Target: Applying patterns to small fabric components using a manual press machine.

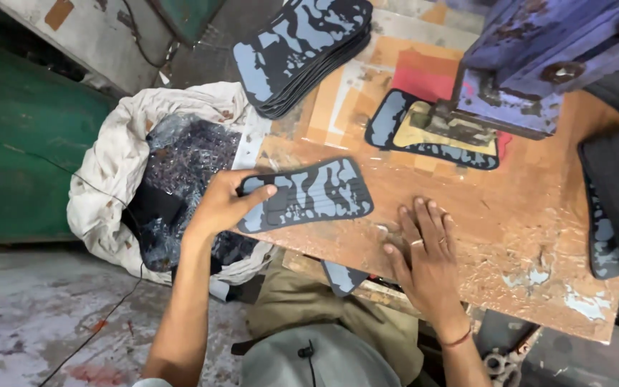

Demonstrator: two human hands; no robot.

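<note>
Worn wooden bench (pixel 510 236) bears a sheet stack (pixel 302 54); left hand (pixel 216 208) fingers grasp a patterned sheet (pixel 309 195), right hand (pixel 424 251) flat, released.

A white cloth sack (pixel 112 168), open and lined with clear plastic over dark scraps, slumps against the table's (pixel 517 236) left edge.

- One view only, from the camera on my head, so no second view shares any of the scene.
- It faces steeply down, close over my worn wooden bench (pixel 481 215).
- My left hand (pixel 223 204) and right hand (pixel 424 251) sit near, at mid frame.
- Far right: blue press (pixel 531 64). Left: white sack (pixel 109 179) on the floor.
</note>
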